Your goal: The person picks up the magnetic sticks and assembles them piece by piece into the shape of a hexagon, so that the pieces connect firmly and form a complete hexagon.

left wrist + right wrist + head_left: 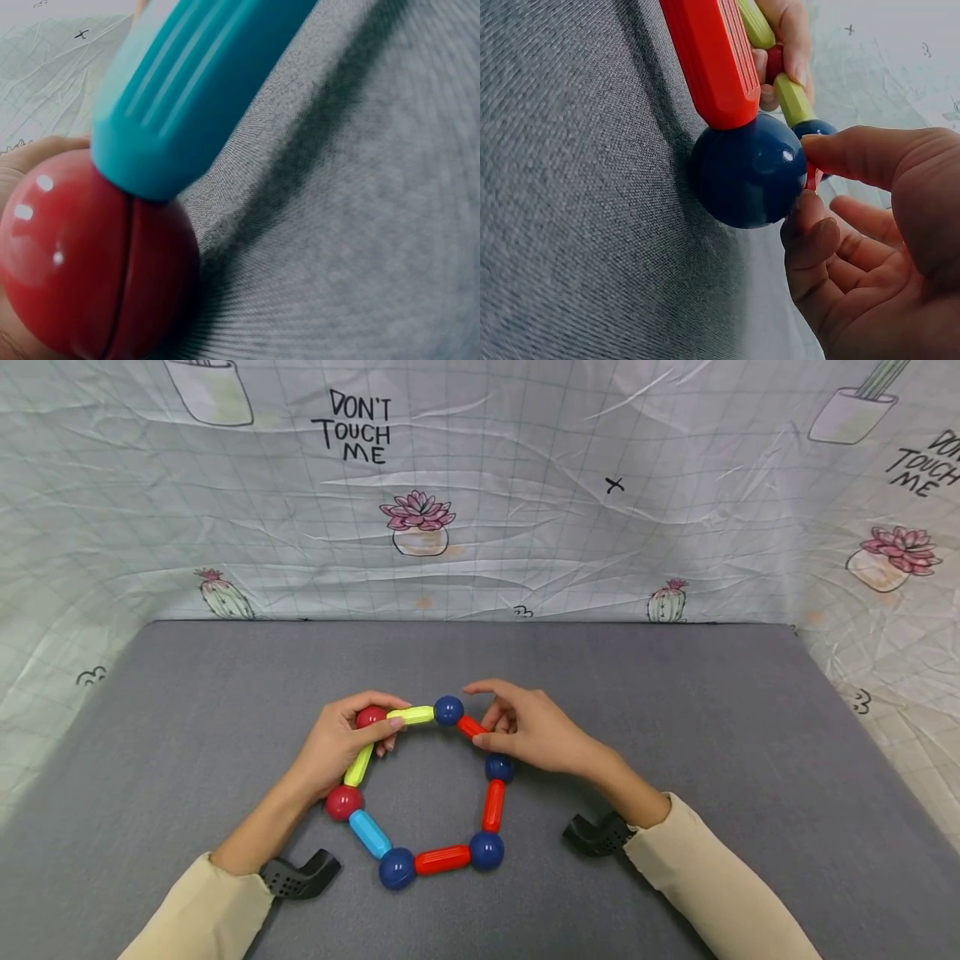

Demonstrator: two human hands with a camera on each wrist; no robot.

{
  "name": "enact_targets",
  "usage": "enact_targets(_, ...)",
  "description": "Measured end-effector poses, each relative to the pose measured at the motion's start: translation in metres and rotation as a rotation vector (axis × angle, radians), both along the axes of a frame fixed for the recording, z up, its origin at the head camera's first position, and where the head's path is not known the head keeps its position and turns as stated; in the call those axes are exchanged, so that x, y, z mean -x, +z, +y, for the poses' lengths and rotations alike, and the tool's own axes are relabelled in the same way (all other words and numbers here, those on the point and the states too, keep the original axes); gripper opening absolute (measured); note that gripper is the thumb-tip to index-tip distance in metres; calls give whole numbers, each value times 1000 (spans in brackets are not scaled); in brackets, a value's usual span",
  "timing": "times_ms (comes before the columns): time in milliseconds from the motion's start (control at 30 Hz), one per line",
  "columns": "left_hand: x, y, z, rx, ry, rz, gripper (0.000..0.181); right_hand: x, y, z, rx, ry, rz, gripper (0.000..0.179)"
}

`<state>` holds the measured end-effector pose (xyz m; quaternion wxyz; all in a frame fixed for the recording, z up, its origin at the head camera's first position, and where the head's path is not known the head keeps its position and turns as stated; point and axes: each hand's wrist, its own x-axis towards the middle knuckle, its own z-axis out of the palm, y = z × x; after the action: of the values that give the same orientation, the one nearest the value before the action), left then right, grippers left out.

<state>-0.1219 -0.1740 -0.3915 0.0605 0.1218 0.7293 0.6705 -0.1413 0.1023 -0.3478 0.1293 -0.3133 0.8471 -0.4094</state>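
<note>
Sticks and balls from a magnetic building set form a ring on the table. My left hand [333,739] grips the ring's upper left corner, thumb on a yellow-green stick [416,715] and fingers round a red ball [371,717]. A second yellow-green stick [359,766] runs down to another red ball [343,802], then a light blue stick [195,90]. At the upper right my right hand [536,731] pinches a short red stick [470,727] between thumb and finger, its index finger extended. That stick lies between the top blue ball [448,710] and a right-hand blue ball [742,172].
The ring's near side has a red stick [442,860] between two blue balls, with another red stick [492,806] rising on the right. Black wrist mounts [300,875] hang beneath both sleeves. A printed cloth [525,527] stands behind the grey table [675,693].
</note>
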Motion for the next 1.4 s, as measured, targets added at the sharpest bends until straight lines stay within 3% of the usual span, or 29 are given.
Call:
enact_targets(467, -1, 4, 1, 50, 7, -20, 27, 0, -6, -2, 12, -7, -25, 59)
enact_targets(733, -2, 15, 5, 80, -58, -52, 60, -3, -10, 7, 23, -59, -14, 57)
enact_targets(867, -4, 17, 11, 96, -92, -59, 68, -5, -12, 14, 22, -98, -12, 55)
enact_targets(967, -6, 19, 18, 189, -80, -4, 69, -6, -12, 19, 14, -130, -5, 54)
enact_targets(1167, -5, 20, 34, 512, 46, 154, 67, -8, -14, 29, -17, -193, 45, 49)
enact_targets(1400, -6, 21, 49, 635, 62, 214, 67, -13, -18, 35, -65, -250, 132, 46)
